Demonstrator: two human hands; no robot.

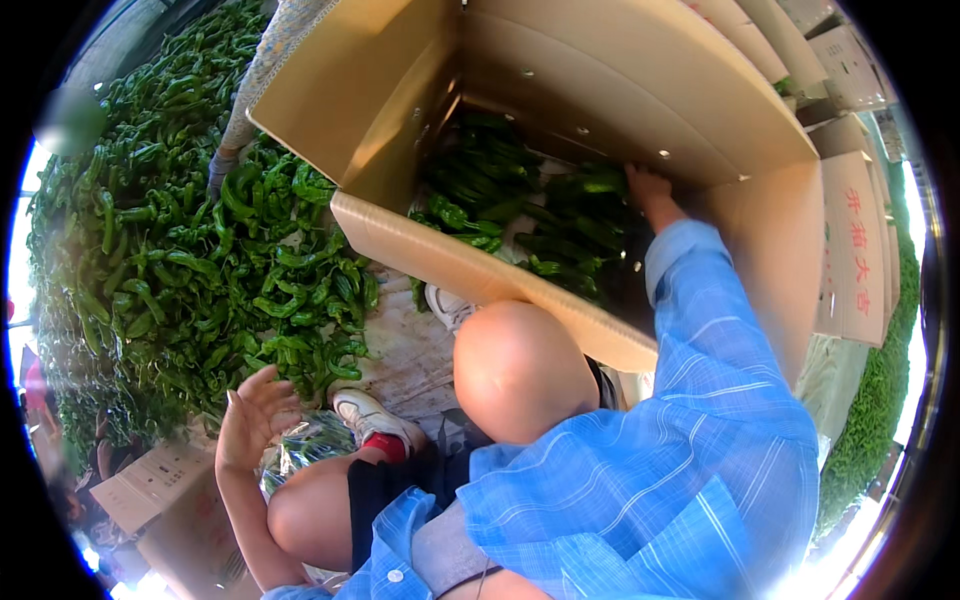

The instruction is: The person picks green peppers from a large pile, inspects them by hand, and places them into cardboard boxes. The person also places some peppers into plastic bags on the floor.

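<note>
A large open cardboard box (pixel 577 82) stands tilted before me, its near flap (pixel 480 277) against my knee. On its bottom lie green peppers (pixel 577 225) in two bunches with a pale gap between them. My right hand (pixel 649 191) reaches inside, at the right end of the peppers by the far wall. Its fingertips are in shadow, so whether it grips a pepper is unclear. My left hand (pixel 259 420) is raised above my left knee, palm up with fingers apart, holding nothing. It is nearest the edge of a big heap of green peppers (pixel 187 262).
Another person's gloved hand (pixel 223 169) touches the heap beyond the box. Several cardboard boxes (pixel 851 247) stand at right, before more greenery (pixel 870 435). Another box (pixel 187 532) is at lower left, near clear plastic (pixel 296 450). My shoe (pixel 375 420) rests on a pale ground sheet (pixel 405 345).
</note>
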